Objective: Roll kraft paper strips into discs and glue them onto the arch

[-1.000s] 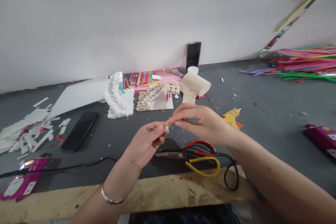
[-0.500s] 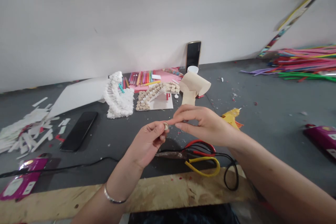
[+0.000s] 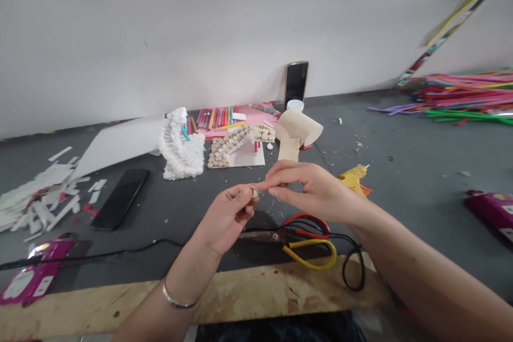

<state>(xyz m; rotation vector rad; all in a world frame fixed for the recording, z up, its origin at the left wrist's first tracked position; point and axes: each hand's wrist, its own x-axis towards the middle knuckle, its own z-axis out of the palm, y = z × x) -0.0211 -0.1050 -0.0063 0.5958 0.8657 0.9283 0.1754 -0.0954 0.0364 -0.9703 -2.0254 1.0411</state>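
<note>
Between the thumb and fingers of my left hand (image 3: 224, 216) is a small beige paper roll (image 3: 255, 191). My right hand (image 3: 315, 187) reaches in from the right with its fingers stretched out, the index fingertip at the roll's edge and the thumb apart. Beyond my hands stands a white card model (image 3: 246, 156) with similar rolls covering its base edge and sloping part. To its right lies a loose coil of beige paper strip (image 3: 298, 127). Scissors (image 3: 276, 235) with red and yellow handles lie just below my hands, partly hidden behind my left hand.
A yellow glue gun (image 3: 355, 179) lies beyond my right forearm. On the left are a black phone (image 3: 121, 199), paper scraps (image 3: 44, 206) and a white textured model (image 3: 180, 149). Another phone (image 3: 296, 84) leans on the wall. A black cord (image 3: 132, 250) crosses the front.
Both hands keep almost the same pose around the paper roll. The whole view has shifted very slightly; nothing on the table has visibly moved.
</note>
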